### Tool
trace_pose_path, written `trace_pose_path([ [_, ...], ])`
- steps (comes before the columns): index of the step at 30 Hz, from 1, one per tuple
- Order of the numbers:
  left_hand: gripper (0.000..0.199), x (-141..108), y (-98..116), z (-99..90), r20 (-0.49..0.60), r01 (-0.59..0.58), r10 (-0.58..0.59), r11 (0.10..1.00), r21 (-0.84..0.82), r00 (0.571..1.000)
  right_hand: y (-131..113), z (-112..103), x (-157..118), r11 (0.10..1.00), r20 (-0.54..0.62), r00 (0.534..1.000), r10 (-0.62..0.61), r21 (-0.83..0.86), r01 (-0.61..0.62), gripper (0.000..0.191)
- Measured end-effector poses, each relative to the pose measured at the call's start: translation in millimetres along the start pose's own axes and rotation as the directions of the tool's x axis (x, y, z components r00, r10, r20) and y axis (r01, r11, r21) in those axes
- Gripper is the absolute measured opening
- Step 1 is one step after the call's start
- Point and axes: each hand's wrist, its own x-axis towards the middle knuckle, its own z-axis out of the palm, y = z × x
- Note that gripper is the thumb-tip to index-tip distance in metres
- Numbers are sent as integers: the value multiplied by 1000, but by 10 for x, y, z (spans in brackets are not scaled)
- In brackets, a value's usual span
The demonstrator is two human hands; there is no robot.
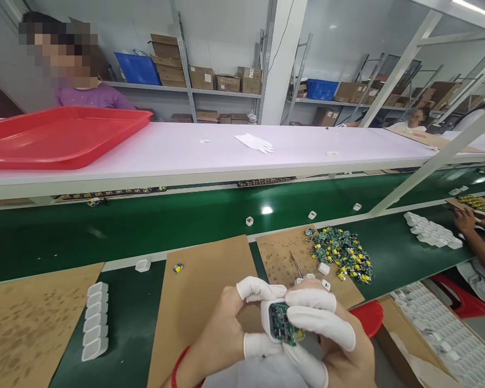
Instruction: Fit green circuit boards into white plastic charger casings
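My left hand (226, 323), with white finger cots and a red wrist band, is closed around a small white plastic housing (265, 319). A green circuit board (282, 324) sits tilted at the housing's open side, partly outside it. My right hand (335, 334), also in finger cots, grips the board between thumb and fingers and touches the housing. Beneath the hands lies a cardboard sheet (206, 291) with a single small board with a yellow part (178, 268) on it. My right fingers hide part of the board.
A heap of circuit boards (341, 253), tweezers (295, 264) and white housings (324, 268) lie on cardboard at right. A row of white shells (95, 320) stands left. Beyond runs a green conveyor belt (210, 210) with housings. A co-worker's hand (466, 222) is far right.
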Motion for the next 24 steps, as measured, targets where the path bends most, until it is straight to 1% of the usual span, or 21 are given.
trace_pose_path([
  [5, 47, -13, -14, 5, -23, -7, 6, 999, -31, 1000, 15, 1, -17, 996, -19, 1000, -23, -91, 21, 27],
  [8, 44, -11, -20, 1, -30, -21, 21, 999, -25, 999, -1, -4, -14, 993, -19, 1000, -21, -120, 18, 25],
  [13, 38, -32, -45, 2, -56, -34, 35, 999, 3, 998, -74, -17, -7, 987, -27, 1000, 4, -160, -9, 31],
  [15, 38, -54, -49, 7, -61, -40, 42, 999, 37, 997, -88, -17, -9, 986, -5, 999, 34, -162, -34, 33],
  [17, 39, -71, -44, 14, -57, -49, 54, 996, 73, 997, -72, -19, -16, 985, 18, 999, 38, -170, -35, 37],
  [19, 39, -78, -37, 22, -56, -66, 71, 994, 87, 996, -29, -32, -24, 977, 52, 998, -23, -211, 34, 46],
  [20, 38, -78, -36, 27, -56, -81, 85, 993, 82, 995, -4, -44, -25, 967, 73, 994, -82, -235, 96, 48],
  [21, 38, -77, -38, 31, -58, -101, 105, 992, 76, 993, 21, -58, -24, 952, 105, 986, -132, -262, 156, 46],
  [22, 37, -75, -42, 35, -64, -127, 131, 989, 71, 989, 42, -72, -21, 934, 141, 975, -171, -291, 206, 40],
  [24, 38, -73, -58, 38, -87, -176, 180, 983, 55, 980, 78, -90, -11, 902, 198, 961, -193, -351, 253, 25],
])
